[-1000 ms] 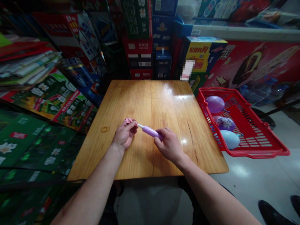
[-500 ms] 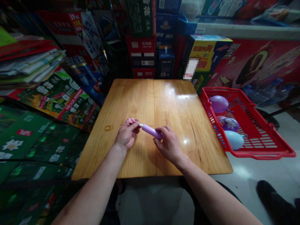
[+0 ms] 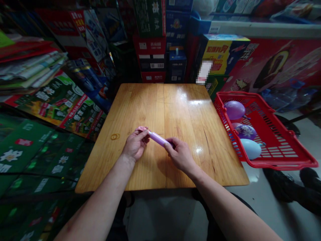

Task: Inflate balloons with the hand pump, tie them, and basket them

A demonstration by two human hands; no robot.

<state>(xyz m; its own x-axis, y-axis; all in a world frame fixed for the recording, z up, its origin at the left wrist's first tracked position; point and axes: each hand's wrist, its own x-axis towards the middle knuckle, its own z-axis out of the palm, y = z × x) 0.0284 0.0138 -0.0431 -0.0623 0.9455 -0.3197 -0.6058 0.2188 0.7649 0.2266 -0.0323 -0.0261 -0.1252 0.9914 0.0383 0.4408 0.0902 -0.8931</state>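
Observation:
Over the wooden table (image 3: 150, 103), my left hand (image 3: 135, 144) pinches a deflated pink balloon (image 3: 141, 128) around the narrow tip of a purple balloon pump (image 3: 157, 138). The pump slants down to the right. Its rear end is wrapped by the fingers of my right hand (image 3: 181, 154), with the thumb laid along the barrel, so that end is partly hidden. Two thin yellowish rubber bands (image 3: 115, 136) lie on the tabletop left of my left hand.
A red plastic basket (image 3: 283, 134) stands right of the table, holding a purple balloon (image 3: 234, 110), a patterned purple balloon (image 3: 247, 132) and a light blue balloon (image 3: 251, 149). Stacked boxes (image 3: 151, 45) line the back; green cartons (image 3: 32, 147) fill the left. Someone's dark shoes (image 3: 278, 184) show at lower right.
My right thumb has shifted forward along the pump, and the pump tip sits closer into my left fingers. At lower right, the other person's shoes have moved nearer the basket.

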